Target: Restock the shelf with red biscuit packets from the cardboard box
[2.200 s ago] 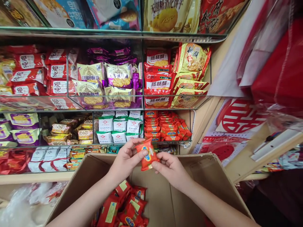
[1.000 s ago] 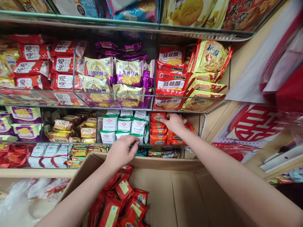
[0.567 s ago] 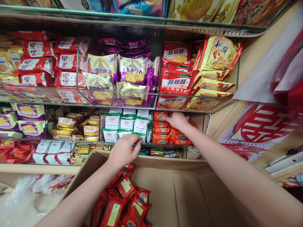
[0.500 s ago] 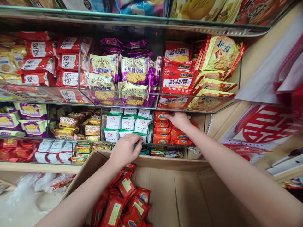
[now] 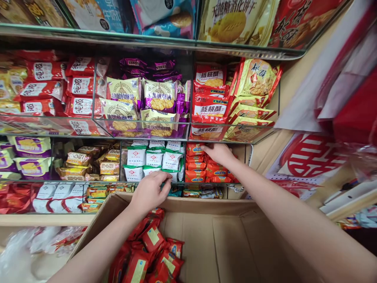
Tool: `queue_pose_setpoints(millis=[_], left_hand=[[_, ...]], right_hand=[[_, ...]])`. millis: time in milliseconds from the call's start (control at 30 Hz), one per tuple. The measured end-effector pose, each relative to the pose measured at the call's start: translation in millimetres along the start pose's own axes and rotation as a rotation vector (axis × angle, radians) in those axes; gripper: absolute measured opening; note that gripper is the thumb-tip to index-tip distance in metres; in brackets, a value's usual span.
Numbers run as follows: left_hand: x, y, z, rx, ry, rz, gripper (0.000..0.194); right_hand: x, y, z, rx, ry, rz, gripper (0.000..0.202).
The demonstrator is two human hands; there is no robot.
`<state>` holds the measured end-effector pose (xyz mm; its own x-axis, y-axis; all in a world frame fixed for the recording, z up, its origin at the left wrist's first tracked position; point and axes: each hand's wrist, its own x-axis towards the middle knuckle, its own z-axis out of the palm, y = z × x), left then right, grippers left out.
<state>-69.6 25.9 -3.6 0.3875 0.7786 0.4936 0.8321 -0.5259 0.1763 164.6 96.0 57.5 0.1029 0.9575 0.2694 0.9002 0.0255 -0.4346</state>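
Observation:
My right hand [image 5: 219, 154] reaches into a shelf compartment, its outstretched fingers touching the orange-red snack packets [image 5: 196, 163] stacked there; part of the hand hides the packets behind it. My left hand [image 5: 151, 190] hangs over the back edge of a cardboard box [image 5: 200, 206], in front of white packets with green ends [image 5: 153, 158]. Its fingers are loosely bent, with a small gap between thumb and forefinger and no object visible in them. Inside the box, red snack packets [image 5: 153, 236] lie in a loose heap on the left side.
Clear dividers and a glass shelf edge [image 5: 141, 132] run above the compartment. Purple-and-cream biscuit packs [image 5: 159, 94] and red walnut shortbread packs [image 5: 210, 108] fill the shelf above. A red-and-white hanging item [image 5: 315, 157] is at the right, plastic bags [image 5: 26, 247] at lower left.
The view has shifted, so the shelves appear slightly lower and further left. My right hand remains at the orange-red packets, and my left hand still hovers by the box edge.

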Motion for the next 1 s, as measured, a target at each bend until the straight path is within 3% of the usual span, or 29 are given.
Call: queue_pose_setpoints(millis=[100,200,267,333,400,467,567,667,800,867,1000], left_hand=[[-0.1,-0.9,0.3,-0.004,-0.002,0.017,0.020],[-0.8,-0.4,0.5,0.003,0.002,0.027,0.020],[-1.4,0.4,0.5,0.013,0.005,0.021,0.020],[-1.9,1.0,0.4,0.020,0.011,0.016,0.021],[-2.3,1.1,0.7,0.025,0.013,0.018,0.021],[-2.9,0.9,1.3,0.026,0.017,0.015,0.022],[-3.8,0.4,2.5,0.031,0.022,0.007,0.021],[-4.4,0.0,3.2,0.043,0.025,0.010,0.022],[-3.8,-1.3,2.9,0.056,0.035,0.016,0.022],[-3.3,-2.0,2.4,0.053,0.034,0.022,0.022],[-2.5,-1.3,1.6,0.040,0.035,0.031,0.022]], right_hand=[[-31.4,3.4,-7.4,0.027,0.127,-0.153,0.027],[-83.1,1.4,-4.4,0.100,0.237,-0.602,0.018],[-121.2,-0.6,13.7,0.085,0.063,-0.876,0.023],[-154.5,-0.5,46.2,0.000,-0.222,-0.972,0.021],[-178.8,2.2,86.2,0.013,-0.467,-0.867,0.019],[-194.4,5.2,122.8,0.046,-0.674,-0.688,0.044],[-207.6,5.6,155.4,0.109,-0.797,-0.461,0.055],[-212.4,2.4,163.1,0.125,-0.760,-0.351,0.048],[-209.1,5.7,164.6,0.250,-0.847,-0.024,0.071],[-208.7,11.0,168.8,0.365,-0.918,0.135,0.066],[-214.2,20.5,177.7,0.561,-0.950,0.290,0.041]])
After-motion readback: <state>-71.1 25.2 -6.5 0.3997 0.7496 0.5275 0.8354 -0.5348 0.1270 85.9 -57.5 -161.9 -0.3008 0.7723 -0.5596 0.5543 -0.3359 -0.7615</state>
